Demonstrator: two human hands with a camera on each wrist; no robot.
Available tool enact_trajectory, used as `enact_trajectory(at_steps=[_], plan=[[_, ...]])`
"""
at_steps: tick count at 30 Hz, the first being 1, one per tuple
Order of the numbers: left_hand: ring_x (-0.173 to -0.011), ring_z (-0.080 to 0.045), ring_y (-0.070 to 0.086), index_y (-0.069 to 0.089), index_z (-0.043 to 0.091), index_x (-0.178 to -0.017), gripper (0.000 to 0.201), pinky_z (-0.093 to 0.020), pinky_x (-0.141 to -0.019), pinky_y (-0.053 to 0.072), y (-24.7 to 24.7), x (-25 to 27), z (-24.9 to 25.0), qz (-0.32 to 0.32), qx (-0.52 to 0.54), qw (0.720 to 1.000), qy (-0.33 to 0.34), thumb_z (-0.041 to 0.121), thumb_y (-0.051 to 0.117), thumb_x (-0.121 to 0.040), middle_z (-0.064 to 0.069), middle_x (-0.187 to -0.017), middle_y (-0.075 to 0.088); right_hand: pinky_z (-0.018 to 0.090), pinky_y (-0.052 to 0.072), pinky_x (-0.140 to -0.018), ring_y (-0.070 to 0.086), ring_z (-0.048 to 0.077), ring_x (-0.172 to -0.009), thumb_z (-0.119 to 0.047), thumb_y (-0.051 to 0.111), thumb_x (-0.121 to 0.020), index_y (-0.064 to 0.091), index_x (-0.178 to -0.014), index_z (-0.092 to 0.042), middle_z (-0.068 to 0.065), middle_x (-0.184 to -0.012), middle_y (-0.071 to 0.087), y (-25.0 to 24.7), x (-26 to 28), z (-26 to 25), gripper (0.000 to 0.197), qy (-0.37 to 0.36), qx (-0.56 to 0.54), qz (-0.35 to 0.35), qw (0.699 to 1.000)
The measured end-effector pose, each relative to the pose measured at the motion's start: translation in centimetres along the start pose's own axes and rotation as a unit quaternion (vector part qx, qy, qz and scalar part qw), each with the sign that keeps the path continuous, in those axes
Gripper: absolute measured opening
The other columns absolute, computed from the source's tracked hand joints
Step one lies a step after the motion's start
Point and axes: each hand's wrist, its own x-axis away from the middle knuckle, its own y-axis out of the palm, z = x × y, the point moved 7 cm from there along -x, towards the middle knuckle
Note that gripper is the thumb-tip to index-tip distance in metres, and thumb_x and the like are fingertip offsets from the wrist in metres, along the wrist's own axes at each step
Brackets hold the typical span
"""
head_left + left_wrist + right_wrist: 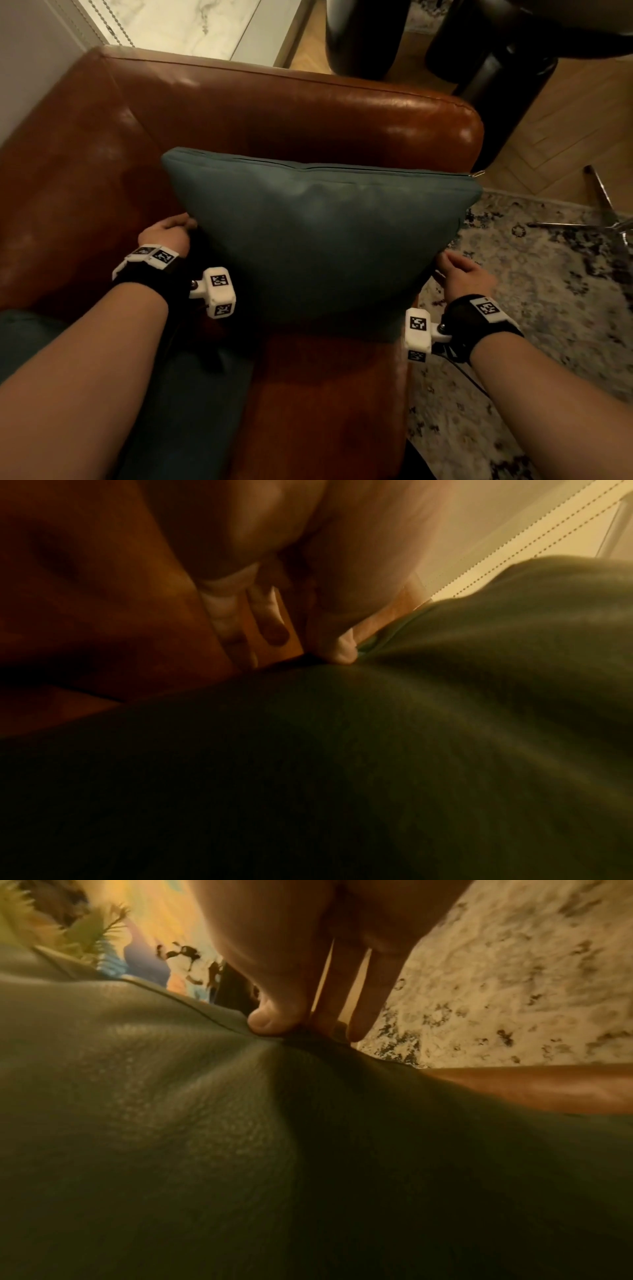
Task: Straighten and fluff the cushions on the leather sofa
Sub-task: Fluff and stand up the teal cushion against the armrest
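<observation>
A teal cushion (318, 236) stands upright on the brown leather sofa (274, 109), leaning toward the armrest, its zipped edge on top. My left hand (171, 229) pinches its left edge, thumb pressed into the fabric (339, 650). My right hand (459, 274) pinches the right edge, thumb (270, 1020) on the front and fingers behind. The cushion (377, 750) fills the lower part of the left wrist view, and the cushion (205, 1137) does the same in the right wrist view. A second teal cushion (185, 394) lies flat on the seat under my left forearm.
A patterned rug (534, 291) covers the floor right of the sofa. A chrome chair base (606, 212) stands on it. Dark rounded furniture (496, 51) sits beyond the armrest on the wooden floor. A white wall and a marble-look panel (178, 24) lie at the upper left.
</observation>
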Motion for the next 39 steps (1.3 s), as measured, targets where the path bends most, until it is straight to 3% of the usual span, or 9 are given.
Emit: enact_trajectory(at_steps=[7, 11, 14, 19, 26, 30, 33, 37, 39], plan=[[-0.107, -0.021, 0.063, 0.067, 0.019, -0.122, 0.038, -0.029, -0.093, 0.048, 0.6, 0.1, 1.1, 0.009, 0.003, 1.000, 0.017, 0.003, 0.051, -0.092, -0.006, -0.118, 0.067, 0.039, 0.057, -0.086, 0.068, 0.019, -0.098, -0.011, 0.063, -0.093, 0.072, -0.094, -0.024, 0.003, -0.105, 0.071, 0.2, 0.3, 0.3, 0.015, -0.028, -0.008, -0.048, 0.998], [-0.118, -0.028, 0.059, 0.060, 0.022, -0.131, 0.038, -0.037, -0.104, 0.046, 1.0, 0.6, -0.4, -0.023, -0.024, 0.999, 0.017, 0.013, 0.052, -0.095, -0.009, -0.127, 0.064, 0.040, 0.054, -0.092, 0.065, 0.017, -0.102, 0.001, 0.049, -0.097, 0.067, -0.110, -0.021, 0.005, -0.117, 0.067, 0.5, 0.3, 2.2, 0.031, 0.030, 0.025, -0.148, 0.988], [-0.121, -0.029, 0.057, 0.058, 0.020, -0.134, 0.038, -0.035, -0.103, 0.044, 1.1, 1.1, -1.2, -0.028, -0.034, 0.999, 0.017, 0.017, 0.054, -0.097, -0.010, -0.131, 0.062, 0.041, 0.051, -0.097, 0.062, 0.019, -0.110, -0.003, 0.057, -0.094, 0.064, -0.125, -0.024, 0.001, -0.126, 0.064, 0.9, 0.6, 4.2, 0.038, 0.059, 0.078, -0.195, 0.976], [-0.117, -0.026, 0.060, 0.060, 0.013, -0.131, 0.035, -0.025, -0.089, 0.044, 1.1, 0.9, -1.4, 0.001, -0.013, 1.000, 0.028, 0.010, 0.055, -0.096, -0.011, -0.125, 0.064, 0.041, 0.052, -0.096, 0.063, 0.020, -0.110, -0.015, 0.066, -0.091, 0.067, -0.122, -0.025, -0.002, -0.120, 0.068, 1.4, 0.3, 4.9, 0.033, 0.042, 0.126, -0.110, 0.985], [-0.115, -0.018, 0.059, 0.065, 0.022, -0.125, 0.033, -0.037, -0.104, 0.046, 0.0, -0.6, -1.8, 0.033, 0.024, 0.999, 0.009, 0.015, 0.061, -0.094, -0.002, -0.124, 0.066, 0.041, 0.057, -0.089, 0.070, 0.017, -0.094, -0.020, 0.077, -0.081, 0.073, -0.081, -0.034, -0.005, -0.098, 0.074, 0.2, -1.9, 3.9, 0.015, -0.024, 0.143, -0.026, 0.989], [-0.103, -0.014, 0.052, 0.057, 0.017, -0.135, 0.038, -0.020, -0.080, 0.047, 0.2, -0.7, -2.5, -0.005, 0.004, 1.000, 0.010, 0.011, 0.052, -0.098, -0.006, -0.135, 0.059, 0.040, 0.058, -0.086, 0.069, 0.020, -0.097, -0.014, 0.068, -0.089, 0.073, -0.103, -0.018, 0.006, -0.109, 0.072, 0.6, -1.2, 5.1, 0.015, 0.007, 0.102, -0.082, 0.991], [-0.094, -0.020, 0.058, 0.058, 0.012, -0.132, 0.035, -0.031, -0.077, 0.047, 0.2, -0.6, -3.6, 0.002, -0.043, 0.999, -0.011, 0.007, 0.046, -0.099, -0.015, -0.135, 0.058, 0.039, 0.056, -0.084, 0.067, 0.024, -0.102, -0.009, 0.055, -0.097, 0.068, -0.105, -0.013, 0.012, -0.113, 0.069, 0.1, -0.6, 6.5, 0.015, 0.073, 0.073, -0.114, 0.988], [-0.137, -0.028, 0.043, 0.044, 0.005, -0.143, 0.043, -0.030, -0.107, 0.036, 2.1, -0.2, -5.8, -0.064, -0.110, 0.990, -0.068, 0.004, 0.041, -0.101, -0.011, -0.151, 0.042, 0.040, 0.054, -0.089, 0.061, 0.020, -0.106, -0.005, 0.050, -0.098, 0.060, -0.124, -0.024, 0.001, -0.120, 0.062, 1.7, 0.6, 8.3, 0.034, 0.123, 0.142, -0.175, 0.966], [-0.140, -0.026, 0.039, 0.043, 0.008, -0.145, 0.045, -0.025, -0.108, 0.033, 2.5, -0.1, -6.1, -0.072, -0.203, 0.975, -0.055, 0.007, 0.044, -0.100, -0.007, -0.154, 0.038, 0.042, 0.054, -0.093, 0.062, 0.021, -0.106, -0.009, 0.055, -0.096, 0.060, -0.127, -0.024, 0.000, -0.120, 0.062, 2.3, 0.7, 8.8, 0.034, 0.126, 0.161, -0.164, 0.965]])
